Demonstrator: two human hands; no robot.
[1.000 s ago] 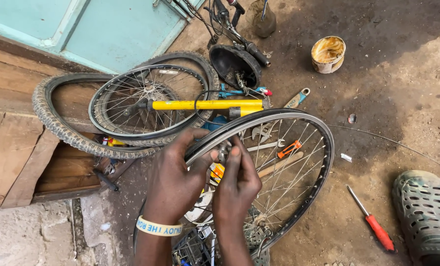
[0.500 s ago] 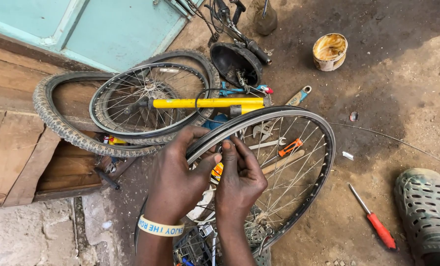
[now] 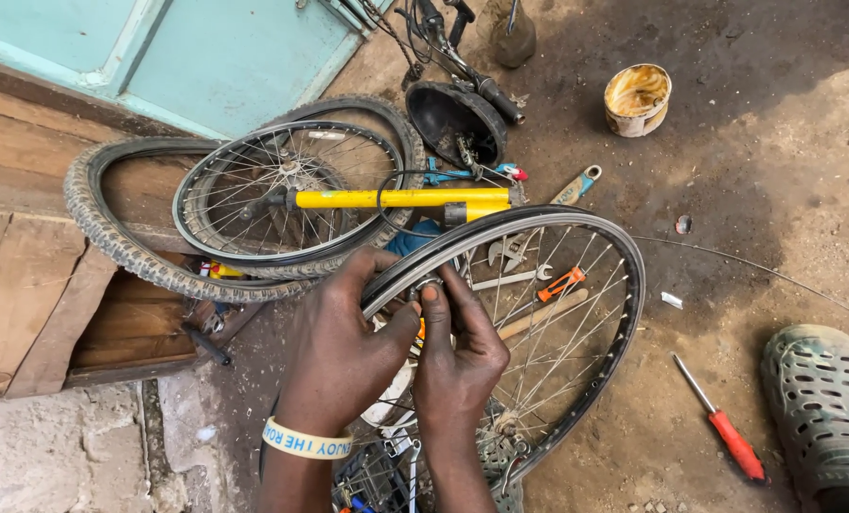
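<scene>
A: While both hands sit on the rim (image 3: 576,237) at its near-left arc, state of grip: left hand (image 3: 344,347) wraps the rim from the left, fingers curled over it; right hand (image 3: 458,356) pinches a small metal bit at the rim's inner edge, fingertips together. Too small to name.

B: Where's the wheel?

A: Centre, tilted up off the dirt, bare rim with a thin strip round it, no tyre. Spokes in, hub (image 3: 500,446) near the wrists.

B: Progress?

A: My read: mid-job. Rim stripped, tyre not back on. Can't tell what the pinch is doing.

B: Around it?

A: Far-left, second wheel (image 3: 287,195) inside a loose knobby tyre (image 3: 111,233), yellow pump (image 3: 401,199) across it. Spanners (image 3: 515,275) under the spokes. Red screwdriver (image 3: 724,432) near-right, green clog (image 3: 823,408) beyond it.

B: Labels, packages?

A: Round yellowish tin (image 3: 638,98) far-right, open. Yellow printed wristband (image 3: 306,442) on left wrist.
</scene>
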